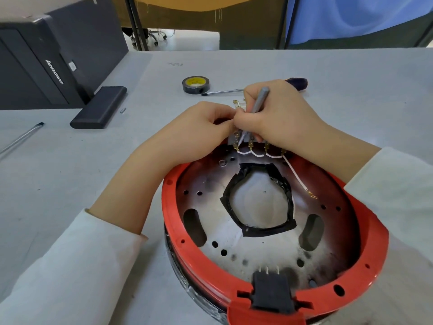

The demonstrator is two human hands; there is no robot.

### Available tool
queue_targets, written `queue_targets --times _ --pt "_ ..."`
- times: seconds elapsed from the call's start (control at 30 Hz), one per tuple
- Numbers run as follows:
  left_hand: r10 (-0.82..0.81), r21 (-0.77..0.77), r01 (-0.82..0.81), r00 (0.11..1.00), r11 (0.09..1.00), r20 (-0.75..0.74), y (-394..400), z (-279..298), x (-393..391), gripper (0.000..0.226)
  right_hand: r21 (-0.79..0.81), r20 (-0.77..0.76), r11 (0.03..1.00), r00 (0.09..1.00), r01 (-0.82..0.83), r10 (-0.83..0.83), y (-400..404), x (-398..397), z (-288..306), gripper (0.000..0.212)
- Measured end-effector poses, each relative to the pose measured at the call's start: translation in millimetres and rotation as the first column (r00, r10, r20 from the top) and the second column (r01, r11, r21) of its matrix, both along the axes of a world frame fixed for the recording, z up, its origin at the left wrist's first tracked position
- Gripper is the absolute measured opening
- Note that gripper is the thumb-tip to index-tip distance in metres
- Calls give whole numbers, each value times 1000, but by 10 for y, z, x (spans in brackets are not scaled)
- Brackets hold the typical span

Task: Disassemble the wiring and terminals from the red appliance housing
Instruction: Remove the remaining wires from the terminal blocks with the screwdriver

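Right hand [278,118] curled round a grey tool [256,106], tip down at the brass terminals [250,144] on the far rim of the red housing [269,231]. Left hand [199,127] fingers curled, pinching at the terminal block beside it. White wire [295,174] loops inside housing on table [93,184].

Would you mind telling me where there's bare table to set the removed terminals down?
Free: the table right of the purple-handled screwdriver, and the stretch between the black case and the red housing. Crowded: around both hands, by the tape roll.
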State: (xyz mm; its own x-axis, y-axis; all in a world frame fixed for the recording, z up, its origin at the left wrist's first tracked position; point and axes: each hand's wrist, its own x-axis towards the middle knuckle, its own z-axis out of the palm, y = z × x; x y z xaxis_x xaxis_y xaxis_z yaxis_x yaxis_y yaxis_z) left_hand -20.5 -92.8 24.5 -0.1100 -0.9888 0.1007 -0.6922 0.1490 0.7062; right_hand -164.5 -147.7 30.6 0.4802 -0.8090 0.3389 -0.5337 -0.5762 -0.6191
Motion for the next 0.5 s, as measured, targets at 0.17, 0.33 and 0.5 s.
queue_targets --times 0.17,0.33,0.5 --pt "-2 16 2 1000 1000 -13 6 5 7 20 -29 99 999 995 -13 16 9 -69 -8 37" --pt "-11 18 11 1000 1000 -20 0 6 10 19 -117 98 993 995 -9 20 50 -70 -33 40" --pt "-11 11 11 1000 1000 -27 1 5 15 21 -165 118 986 993 -9 28 93 -87 -53 34"
